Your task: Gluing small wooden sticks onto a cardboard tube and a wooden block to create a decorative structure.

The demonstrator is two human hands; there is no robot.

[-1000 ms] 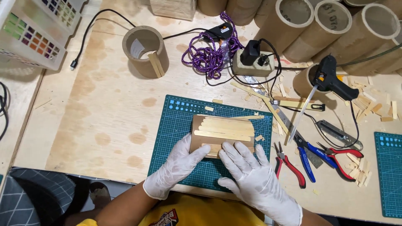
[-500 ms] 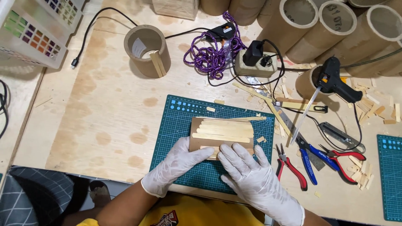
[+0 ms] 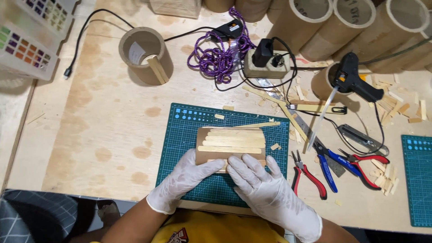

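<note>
Hands: left hand [image 3: 180, 184] and right hand [image 3: 265, 191] flat, fingers spread, pressing the near stick.
Done: several wooden sticks [image 3: 234, 140] across cardboard piece [image 3: 203, 155].
Left: near strip, seemingly uncovered.

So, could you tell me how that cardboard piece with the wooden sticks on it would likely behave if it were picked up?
The cardboard piece looks thin and flat, so it is probably light and may flex. The wooden sticks lying across it would likely stiffen it if glued; whether they are fixed cannot be told. Both gloved hands, left hand and right hand, press its near edge.

stained plywood worktable [image 3: 90, 135], dark floor [image 3: 67, 216] below, even light
</note>
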